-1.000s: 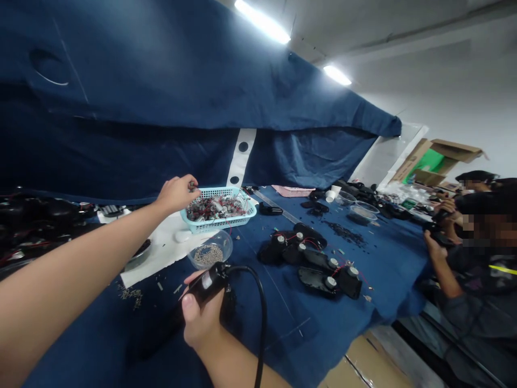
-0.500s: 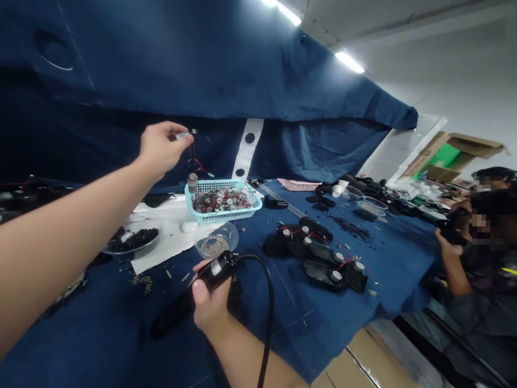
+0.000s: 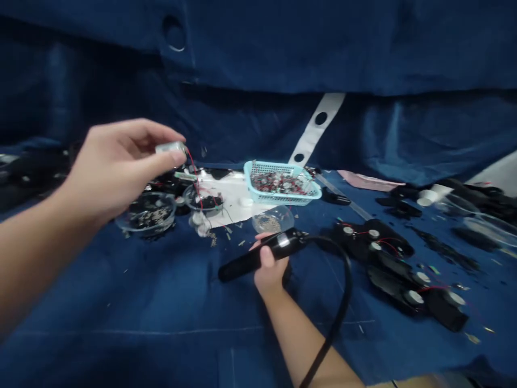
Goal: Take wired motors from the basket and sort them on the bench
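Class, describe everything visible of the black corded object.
The black corded object looks like smooth plastic: long, rounded, with a pale, shiny patch near its upper end. There a thick cable leaves and curves down. The right hand grips it, slanting across the picture over the blue cloth; whether they touch is unclear.

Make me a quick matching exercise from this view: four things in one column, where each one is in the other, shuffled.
Things:
1. small silver rectangular part with red wire
2. long black tool with a thick black cable
3. clear round plastic bowl
4. low pink container

Places:
A. gripped in the right hand
B. to the right of the light-blue plastic basket, by the hanging dark-blue cloth
C. pinched in the raised left hand
D. just in front of the basket, holding small pale pieces

Pairs: 1-C, 2-A, 3-D, 4-B
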{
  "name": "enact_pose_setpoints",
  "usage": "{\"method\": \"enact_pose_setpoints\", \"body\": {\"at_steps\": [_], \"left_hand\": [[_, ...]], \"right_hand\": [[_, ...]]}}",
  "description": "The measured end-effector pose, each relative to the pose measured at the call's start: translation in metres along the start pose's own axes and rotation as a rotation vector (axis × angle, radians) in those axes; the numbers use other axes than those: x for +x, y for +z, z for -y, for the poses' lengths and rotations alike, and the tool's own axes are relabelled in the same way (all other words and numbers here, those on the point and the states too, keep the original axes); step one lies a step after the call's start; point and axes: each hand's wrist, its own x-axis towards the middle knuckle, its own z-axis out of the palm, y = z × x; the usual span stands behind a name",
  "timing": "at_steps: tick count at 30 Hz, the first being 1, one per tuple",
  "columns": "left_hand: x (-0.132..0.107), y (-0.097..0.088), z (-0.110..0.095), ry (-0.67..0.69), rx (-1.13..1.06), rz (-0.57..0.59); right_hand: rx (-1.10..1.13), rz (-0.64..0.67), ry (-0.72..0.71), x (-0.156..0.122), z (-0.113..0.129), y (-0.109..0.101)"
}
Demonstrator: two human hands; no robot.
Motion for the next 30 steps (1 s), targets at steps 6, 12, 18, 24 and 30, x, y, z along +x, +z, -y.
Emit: {"method": "enact_pose_setpoints", "body": {"at_steps": [6,12,18,24,30], "left_hand": [[-0.092,-0.047,0.054,-0.185,0.028,0.276],[-0.137,-0.057,0.109,-0.304,0.033,0.248],[-0.156,-0.061,0.130,-0.337,0.030,0.508],[-0.150,-0.072,0.127,-0.111,0.263,0.781],[-0.147,-0.081,0.133,-0.127,0.298,0.758]], "right_hand": [[0.050,0.016,-0.021,0.005,0.017,0.005],[0.088,0.052,-0.085,0.006,0.024,0.011],[0.064,-0.008,-0.240,-0.005,0.036,0.023],[-0.038,0.186,-0.378,-0.025,0.040,0.039],[-0.079,0.206,-0.327,-0.030,0.037,0.041]]}}
